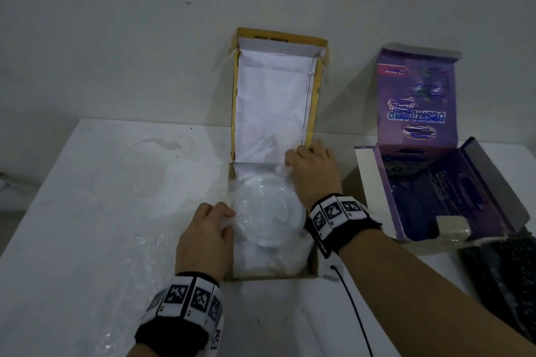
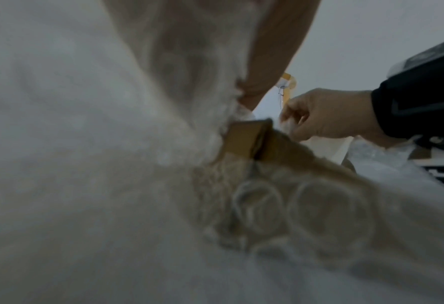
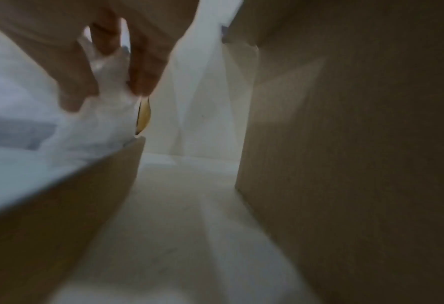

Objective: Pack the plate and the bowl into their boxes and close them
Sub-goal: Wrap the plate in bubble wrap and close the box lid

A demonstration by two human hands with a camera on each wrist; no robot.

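The yellow box (image 1: 275,275) sits on the white table (image 1: 87,197) with its long side running away from the person, lid (image 1: 272,101) standing up against the wall (image 1: 145,23) at the far end. Inside lies the plate (image 1: 269,211), flat and face up, white and round, wrapped in clear bubble wrap (image 1: 255,200). The left hand (image 1: 208,229) grips the wrap at the plate's near-left edge, fingers curled into it. The right hand (image 1: 313,171) pinches a bunch of wrap at the far-right corner of the box; the right wrist view shows the fingertips (image 3: 142,82) closed on it. A purple box (image 1: 435,191) stands open to the right, something dark blue inside. Dim room, scuffed tabletop, more bubble wrap lying loose at the near left.
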